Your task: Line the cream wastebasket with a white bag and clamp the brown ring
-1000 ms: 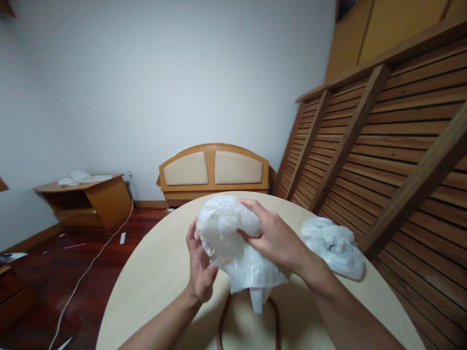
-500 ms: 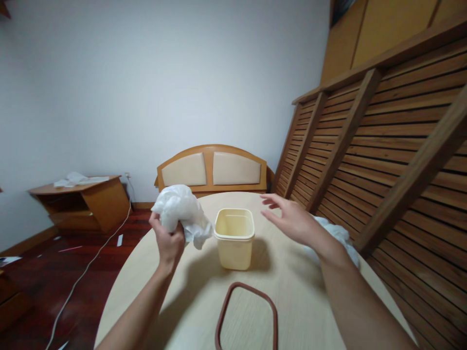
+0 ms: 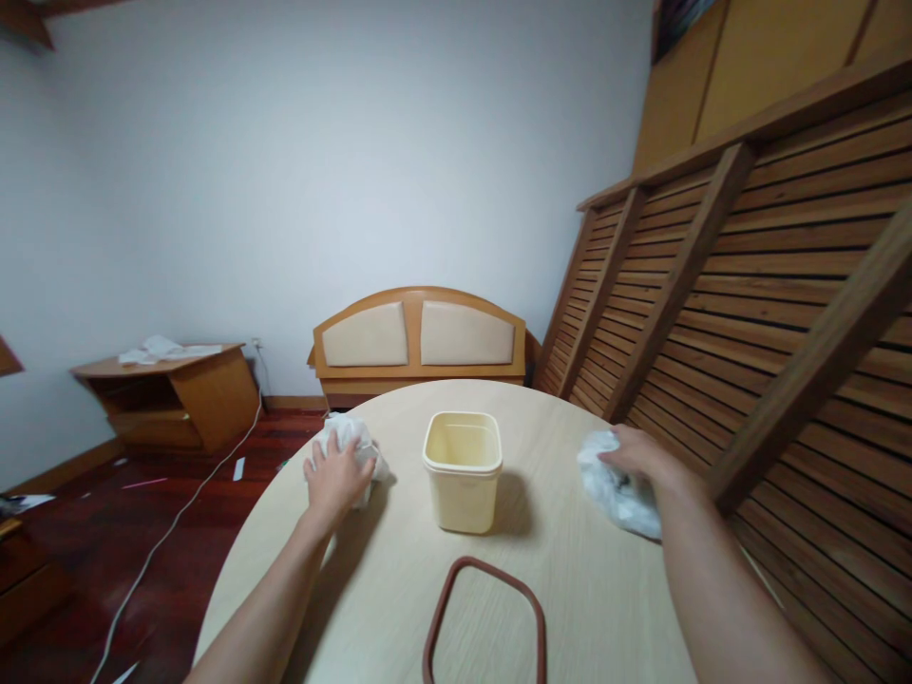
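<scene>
On the left of the round table, my left hand (image 3: 336, 475) lies on a crumpled white plastic bag (image 3: 363, 454), its fingers spread over the top. At the right, my right hand (image 3: 637, 453) has its thumb and fingers closed on a second white plastic bag (image 3: 614, 494), partly hidden by the hand and forearm. Between the hands a pale yellow square plastic container (image 3: 463, 494) stands upright with its top uncovered. Nearer to me lies a brown rounded-square ring (image 3: 491, 567), its near end cut off by the frame.
The round pale wood table (image 3: 570, 608) holds all these things. Beyond it stands a headboard (image 3: 420, 370) with padded panels. A slatted wooden frame (image 3: 712, 313) leans at the right. A low cabinet (image 3: 206, 404) and a white cable (image 3: 178, 508) are at the left.
My left hand has lowered its bag to the tabletop and spread its fingers. My right hand has moved right and down from beside the container onto the other bag.
</scene>
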The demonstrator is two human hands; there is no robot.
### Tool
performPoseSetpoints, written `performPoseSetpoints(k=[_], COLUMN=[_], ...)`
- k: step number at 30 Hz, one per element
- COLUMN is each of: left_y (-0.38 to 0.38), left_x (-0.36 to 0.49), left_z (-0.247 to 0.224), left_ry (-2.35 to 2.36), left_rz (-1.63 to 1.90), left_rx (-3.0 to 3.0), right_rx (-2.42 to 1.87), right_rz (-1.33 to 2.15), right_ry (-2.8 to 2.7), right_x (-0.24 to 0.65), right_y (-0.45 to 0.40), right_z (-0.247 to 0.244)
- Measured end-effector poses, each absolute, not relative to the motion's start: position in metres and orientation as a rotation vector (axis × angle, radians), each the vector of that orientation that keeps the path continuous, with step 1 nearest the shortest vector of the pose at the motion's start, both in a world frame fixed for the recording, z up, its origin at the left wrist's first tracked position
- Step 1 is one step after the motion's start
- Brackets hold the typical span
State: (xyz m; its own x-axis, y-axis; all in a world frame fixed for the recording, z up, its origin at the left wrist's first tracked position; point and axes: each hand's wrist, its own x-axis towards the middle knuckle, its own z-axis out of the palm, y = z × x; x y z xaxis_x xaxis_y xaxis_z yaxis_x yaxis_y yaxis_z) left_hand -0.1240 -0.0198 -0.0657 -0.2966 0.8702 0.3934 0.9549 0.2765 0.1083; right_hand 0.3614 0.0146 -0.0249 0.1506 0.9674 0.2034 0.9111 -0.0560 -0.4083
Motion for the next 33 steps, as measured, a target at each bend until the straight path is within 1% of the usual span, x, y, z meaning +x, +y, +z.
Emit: performPoseSetpoints(k=[4, 7, 10, 13, 15, 17, 20, 22, 25, 30, 33], left_y=[-0.022, -0.023, -0.024, -0.027, -0.03, -0.032, -0.033, -0.033, -0.033, -0.033, -0.03], left_x=[-0.125, -0.121, -0.105, -0.081, -0.066, -0.055, -0.046, -0.044, -0.041, -0.035, -0.031], left_z=[-0.071, -0.066, -0.061, -0.065, -0.075, -0.087, -0.102, -0.106, -0.107, -0.103, -0.102], left_ry=[-2.281, -2.18, -1.99, -1.701, -1.546, -1.46, -1.289, -1.264, -1.357, -1.458, -1.455], left_rz=[-0.302, -0.439, -0.814, -1.288, -1.549, -1.738, -1.963, -2.03, -2.005, -2.031, -2.087], left_rx=[-1.751, -1.649, -1.697, -2.097, -2.335, -2.498, -2.705, -2.833, -2.988, -3.067, -3.088], right_rx=[-1.942, -1.819, -1.653, -1.47, -1.426, -1.483, -1.702, -1.878, -2.013, -2.007, -1.824], right_rz=[0.376, 0.51, 0.582, 0.461, 0.426, 0.425, 0.383, 0.387, 0.468, 0.55, 0.579], right_ry=[-1.886, -1.984, -2.071, -2.097, -2.098, -2.103, -2.126, -2.127, -2.13, -2.179, -2.259], right_x=[0.343, 0.332, 0.325, 0.319, 0.315, 0.311, 0.307, 0.304, 0.298, 0.29, 0.29], right_y=[0.014, 0.007, -0.001, -0.008, -0.012, -0.015, -0.017, -0.018, -0.016, -0.012, -0.014], right_z=[-0.022, -0.013, 0.004, 0.021, 0.029, 0.033, 0.03, 0.025, 0.014, 0.005, 0.012])
